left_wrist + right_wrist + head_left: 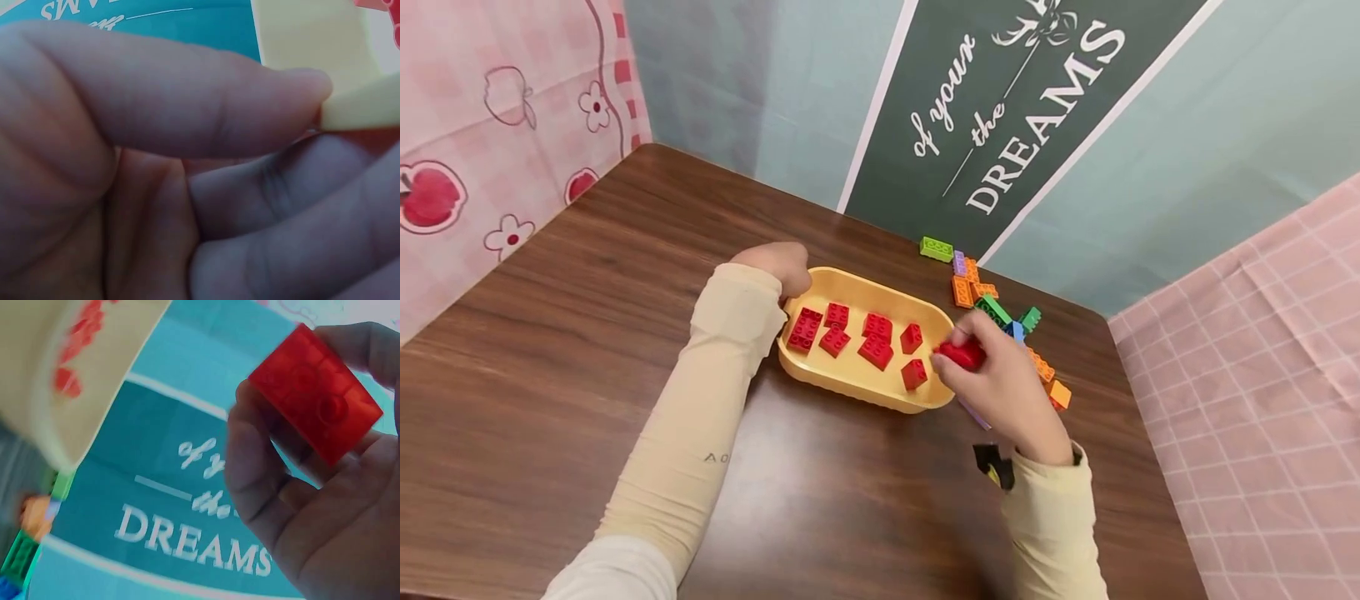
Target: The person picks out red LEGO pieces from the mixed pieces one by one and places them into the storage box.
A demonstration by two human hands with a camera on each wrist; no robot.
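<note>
A yellow oval tray (850,379) stands on the table with several red toy bricks (876,350) lying loose in it. My left hand (778,262) is at its far left end. In the left wrist view, thumb and fingers pinch the tray's rim (359,111). Over the tray's right end, my right hand (1000,379) holds a red toy brick (315,394). The right wrist view shows the brick's hollow underside, gripped between thumb and fingers. In the head view that brick is partly covered by the fingers.
To the right of the tray, loose bricks in several colours trail along the table (850,500), among them a lime green brick (936,248), orange bricks (962,292) and a dark green brick (992,311). My right hand hides part of them. Hung cloths border the table's back and sides.
</note>
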